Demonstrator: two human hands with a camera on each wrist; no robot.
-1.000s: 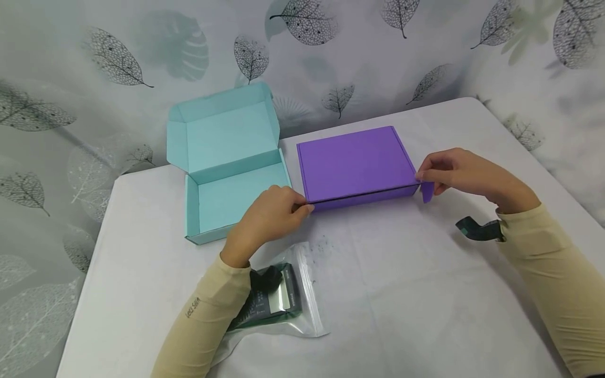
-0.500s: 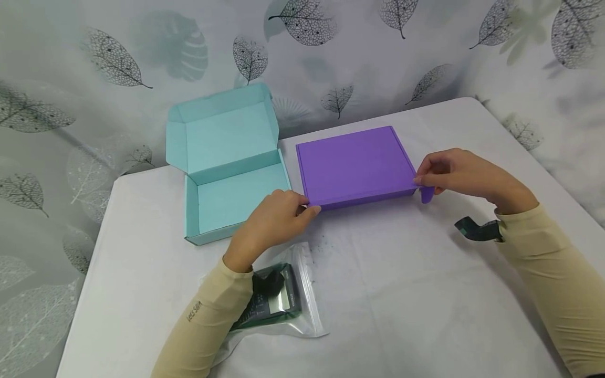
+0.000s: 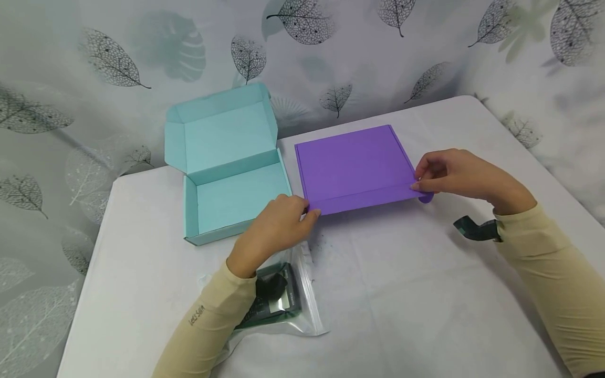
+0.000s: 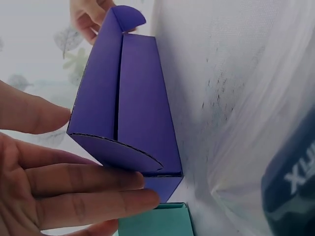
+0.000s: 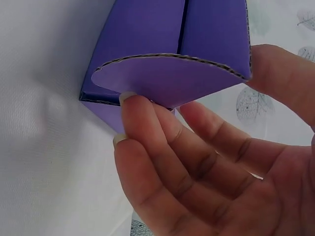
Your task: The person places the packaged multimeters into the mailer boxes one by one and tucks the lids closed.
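Observation:
A purple cardboard box point(image 3: 354, 163) lies on the table with its lid down. Along its front edge, the lid's front flap point(image 3: 364, 199) sticks out toward me, apart from the front wall in the left wrist view. My left hand point(image 3: 276, 228) pinches the flap's left corner, thumb at the edge and fingers against the rounded side tab point(image 4: 115, 147). At the other end my right hand point(image 3: 465, 176) holds the right corner. Its fingers touch that end's rounded tab point(image 5: 152, 76), and the thumb presses the edge. What is inside the box is hidden.
Left of the purple box stands an open turquoise box point(image 3: 241, 194), its lid leaning back. A clear zip bag point(image 3: 309, 299) holding a dark boxed item point(image 3: 293, 289) lies under my left forearm. Leaf-patterned cloth point(image 3: 335, 68) hangs behind the table point(image 3: 416, 294).
The front flap has swung up and outward from the box front, so more of its face shows. Both hands keep hold of its corners; the left has shifted slightly.

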